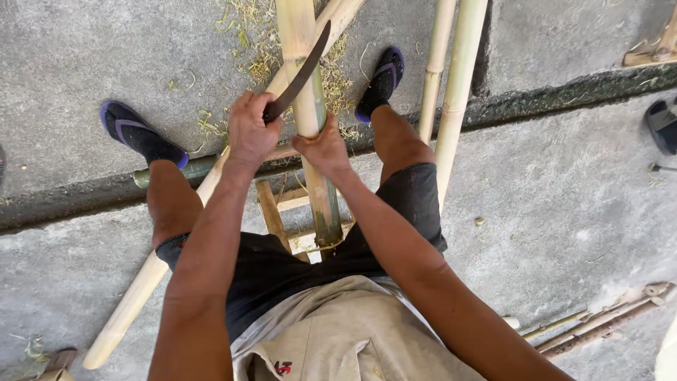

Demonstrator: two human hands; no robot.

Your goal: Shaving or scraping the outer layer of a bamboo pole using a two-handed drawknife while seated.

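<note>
My left hand (pixel 250 134) is closed around the handle of a dark curved knife (pixel 305 67), whose blade lies across a pale bamboo pole (pixel 296 28). My right hand (pixel 324 149) grips that same pole just below the blade. The pole runs upright between my knees, and its greenish lower end rests on a small wooden stool (pixel 271 208) under me. A second, longer bamboo pole (pixel 134 296) crosses diagonally beneath it, from the lower left to the top middle.
Bamboo shavings (pixel 259 49) litter the concrete ahead. Two more poles (pixel 458 77) lie to the right of my right leg. My feet wear dark sandals (pixel 137 134). Thin sticks (pixel 599 321) lie at the lower right. Another sandal (pixel 661 123) shows at the right edge.
</note>
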